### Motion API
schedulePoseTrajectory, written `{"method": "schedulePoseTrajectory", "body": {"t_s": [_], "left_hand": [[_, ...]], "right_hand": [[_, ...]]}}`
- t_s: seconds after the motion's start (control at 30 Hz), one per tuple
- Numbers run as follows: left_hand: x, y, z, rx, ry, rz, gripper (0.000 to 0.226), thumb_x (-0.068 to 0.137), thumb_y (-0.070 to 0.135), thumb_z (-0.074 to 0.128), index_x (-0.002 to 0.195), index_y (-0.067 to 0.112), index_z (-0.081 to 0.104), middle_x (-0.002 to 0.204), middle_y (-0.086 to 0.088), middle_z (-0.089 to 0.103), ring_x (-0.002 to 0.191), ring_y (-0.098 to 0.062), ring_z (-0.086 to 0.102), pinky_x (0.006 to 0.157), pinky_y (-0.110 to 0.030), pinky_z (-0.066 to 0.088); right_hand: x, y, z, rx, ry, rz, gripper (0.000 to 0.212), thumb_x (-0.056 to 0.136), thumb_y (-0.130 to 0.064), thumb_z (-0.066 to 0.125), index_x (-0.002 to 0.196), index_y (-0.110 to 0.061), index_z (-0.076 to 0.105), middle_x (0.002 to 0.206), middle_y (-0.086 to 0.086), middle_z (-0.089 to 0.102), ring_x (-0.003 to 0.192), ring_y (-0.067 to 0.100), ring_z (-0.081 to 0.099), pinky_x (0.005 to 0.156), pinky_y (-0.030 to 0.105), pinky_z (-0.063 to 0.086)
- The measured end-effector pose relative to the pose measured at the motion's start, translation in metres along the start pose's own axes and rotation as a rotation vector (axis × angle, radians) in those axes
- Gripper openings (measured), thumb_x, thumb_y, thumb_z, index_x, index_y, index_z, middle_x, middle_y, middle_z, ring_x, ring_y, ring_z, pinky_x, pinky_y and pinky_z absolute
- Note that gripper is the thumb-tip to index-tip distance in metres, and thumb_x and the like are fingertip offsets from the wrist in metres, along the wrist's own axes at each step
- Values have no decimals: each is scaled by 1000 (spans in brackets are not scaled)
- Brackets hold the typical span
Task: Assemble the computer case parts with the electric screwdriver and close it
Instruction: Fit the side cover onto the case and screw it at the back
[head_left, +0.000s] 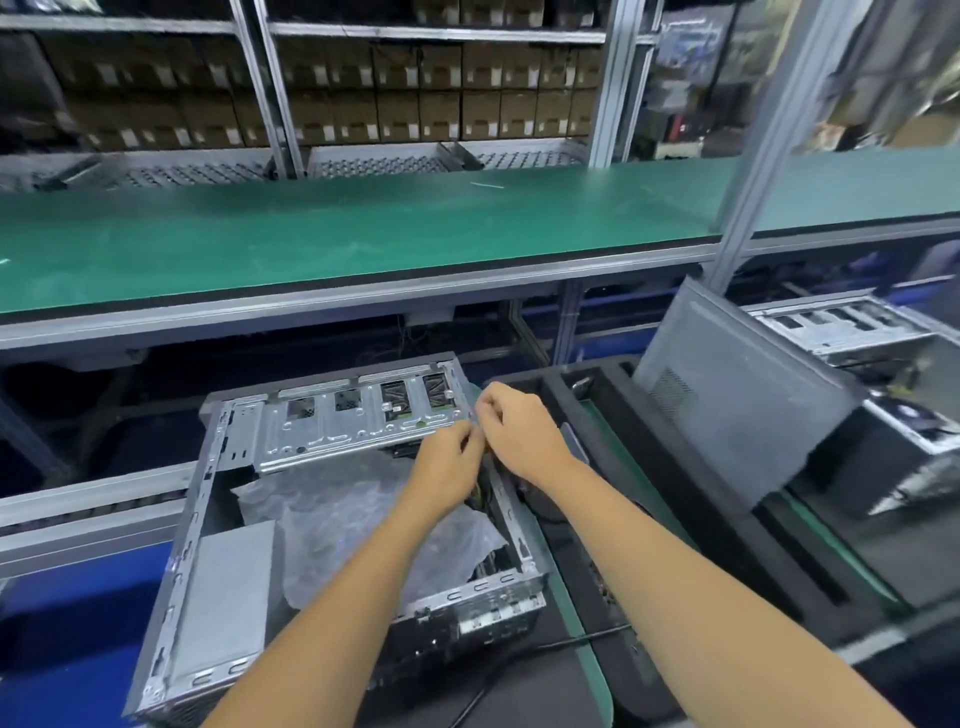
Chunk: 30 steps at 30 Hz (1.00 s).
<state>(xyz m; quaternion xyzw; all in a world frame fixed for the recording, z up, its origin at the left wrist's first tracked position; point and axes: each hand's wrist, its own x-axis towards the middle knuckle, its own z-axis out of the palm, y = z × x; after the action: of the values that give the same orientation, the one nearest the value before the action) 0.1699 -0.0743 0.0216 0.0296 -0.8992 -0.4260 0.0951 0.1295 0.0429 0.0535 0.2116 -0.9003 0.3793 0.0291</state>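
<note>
The open computer case (332, 519) at lower centre is mostly filled: crumpled plastic wrap (363, 519) covers its middle and a metal drive bracket (358, 415) spans its far end. At right, a leaning grey side panel (737, 410) blocks passage. The green shelf (363, 228) above lies free.

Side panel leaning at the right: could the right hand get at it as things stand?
Probably yes. The side panel stands exposed to the right of the open case, nothing lies between, and the right hand seems to pinch only something small, too blurred to name.

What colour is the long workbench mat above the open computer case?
Green workbench mat, head view.
</note>
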Motion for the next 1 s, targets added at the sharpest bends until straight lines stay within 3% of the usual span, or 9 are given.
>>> {"method": "schedulePoseTrajectory", "body": {"t_s": [0.13,0.27,0.4,0.53,0.63,0.77,0.87,0.93,1.0], "left_hand": [[24,27,24,-37,-19,50,38,97,17,40,59,14,37,57,0,40,54,-13,35,49,-28,23],[47,59,63,-74,-134,58,18,92,15,46,75,15,52,72,4,54,61,-10,45,49,-17,33],[75,98,105,-130,-163,81,20,92,18,48,73,24,52,71,8,58,56,-1,49,49,-14,36],[115,141,160,-152,-210,39,15,92,21,49,81,16,59,79,2,63,72,-16,58,63,-28,47],[146,178,210,-170,-237,6,16,91,22,49,87,11,61,86,-2,64,73,-17,58,58,-23,45],[180,224,273,-212,-308,-45,15,93,22,44,89,15,56,93,-4,65,80,-24,63,65,-32,48],[196,245,307,-250,-299,-116,17,94,22,39,83,15,49,89,-4,61,82,-27,61,69,-37,51],[205,252,321,-272,-278,-182,29,96,32,39,72,15,43,76,-3,55,76,-27,55,67,-35,47],[211,256,330,-319,-267,-256,38,94,45,41,72,14,46,73,-1,53,76,-23,53,59,-31,40]], "right_hand": [[-1,17,-28,-70,15,45,18,102,-12,43,97,-5,60,90,13,67,79,31,58,74,47,49],[1,47,-71,-140,36,138,28,89,5,46,107,-8,62,103,11,64,89,26,56,77,39,48],[15,87,-122,-179,117,178,26,89,4,47,106,-7,63,107,9,59,96,25,55,87,40,47],[35,146,-184,-282,211,190,21,90,-1,51,108,-5,62,111,12,58,103,29,55,87,37,46],[48,195,-230,-470,248,233,22,91,-6,53,113,-4,58,117,15,54,110,31,49,86,34,40],[60,249,-268,-657,181,365,40,92,-21,59,125,-4,45,130,16,45,122,33,42,93,38,39],[66,279,-280,-613,114,485,40,95,-24,55,125,-1,44,133,19,48,124,35,47,95,41,42],[66,292,-284,-449,13,548,35,98,-22,51,124,2,46,130,22,53,119,37,54,85,41,45],[67,299,-286,-339,-60,526,19,98,-16,48,109,0,51,119,22,60,103,36,60,72,36,43]]}}
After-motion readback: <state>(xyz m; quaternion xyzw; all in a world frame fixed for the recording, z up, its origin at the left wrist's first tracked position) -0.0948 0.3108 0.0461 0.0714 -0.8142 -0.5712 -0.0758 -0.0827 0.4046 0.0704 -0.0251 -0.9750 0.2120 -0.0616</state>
